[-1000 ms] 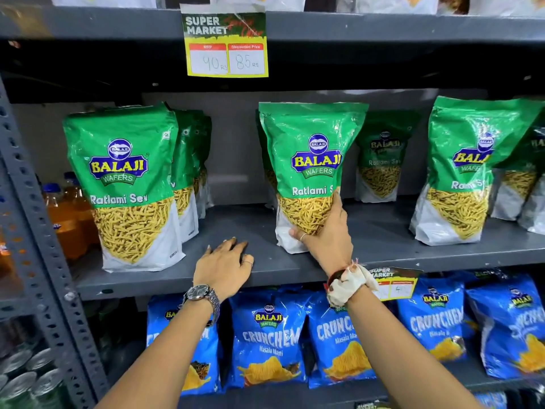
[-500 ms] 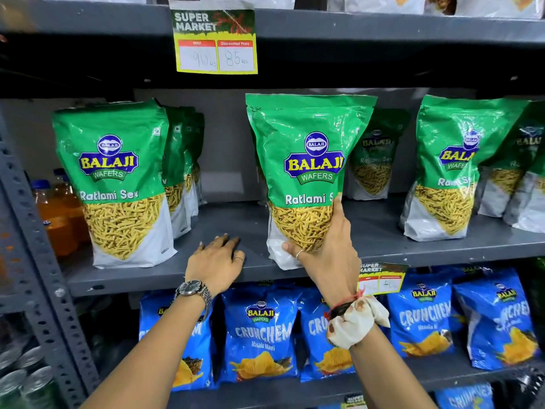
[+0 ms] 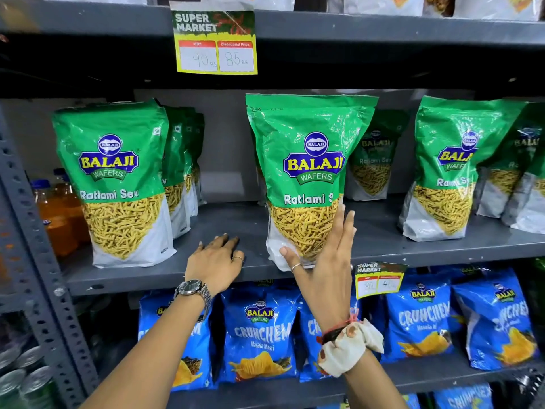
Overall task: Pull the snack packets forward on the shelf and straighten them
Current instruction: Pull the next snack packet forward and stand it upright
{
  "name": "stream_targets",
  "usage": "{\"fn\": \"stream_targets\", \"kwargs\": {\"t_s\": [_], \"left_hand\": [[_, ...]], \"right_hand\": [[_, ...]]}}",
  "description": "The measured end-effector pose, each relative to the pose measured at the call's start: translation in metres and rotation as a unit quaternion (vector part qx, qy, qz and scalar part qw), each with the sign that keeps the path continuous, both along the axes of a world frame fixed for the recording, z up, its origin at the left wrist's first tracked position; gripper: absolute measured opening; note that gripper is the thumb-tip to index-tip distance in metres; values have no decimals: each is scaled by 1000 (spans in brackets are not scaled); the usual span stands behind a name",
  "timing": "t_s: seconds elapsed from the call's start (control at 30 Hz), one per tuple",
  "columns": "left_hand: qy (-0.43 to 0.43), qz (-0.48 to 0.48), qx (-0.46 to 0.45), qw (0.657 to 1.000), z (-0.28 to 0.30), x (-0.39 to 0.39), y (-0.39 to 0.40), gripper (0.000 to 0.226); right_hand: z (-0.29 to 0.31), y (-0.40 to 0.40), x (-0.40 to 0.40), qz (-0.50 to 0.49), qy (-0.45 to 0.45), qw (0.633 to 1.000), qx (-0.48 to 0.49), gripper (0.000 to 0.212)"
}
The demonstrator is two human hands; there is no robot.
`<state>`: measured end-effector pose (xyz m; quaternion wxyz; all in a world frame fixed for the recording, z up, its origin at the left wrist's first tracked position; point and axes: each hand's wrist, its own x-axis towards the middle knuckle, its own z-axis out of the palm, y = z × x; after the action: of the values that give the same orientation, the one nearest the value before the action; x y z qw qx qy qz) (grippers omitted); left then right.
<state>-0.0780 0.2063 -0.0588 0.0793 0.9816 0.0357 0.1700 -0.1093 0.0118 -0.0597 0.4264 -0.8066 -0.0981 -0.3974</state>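
On the grey shelf [image 3: 368, 255], the middle Ratlami Sev packet [image 3: 306, 172] has been drawn to the front edge; the right hand [image 3: 321, 261] is now spread against it, and the left hand [image 3: 215, 261] is laid flat, fingers spread.

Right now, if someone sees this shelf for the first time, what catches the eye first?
The big green Balaji Ratlami Sev packet standing at the middle of the grey shelf, with the right hand open against its lower right side. Next, the yellow price tag above it, and the left hand resting flat on the shelf beside the packet.
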Motion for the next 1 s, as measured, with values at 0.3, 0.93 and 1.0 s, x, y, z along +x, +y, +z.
{"fn": "stream_targets", "kwargs": {"t_s": [0.3,0.93,1.0], "left_hand": [[1,-1,0,1000,1,-1,0,49],[-8,1,6,1000,1,-1,-1,49],[-7,-1,7,1000,1,-1,-1,49]], "right_hand": [[-30,5,7,28,-45,998,33,79],[-22,20,45,-25,-37,999,27,77],[-21,22,46,-30,-33,999,32,77]]}}
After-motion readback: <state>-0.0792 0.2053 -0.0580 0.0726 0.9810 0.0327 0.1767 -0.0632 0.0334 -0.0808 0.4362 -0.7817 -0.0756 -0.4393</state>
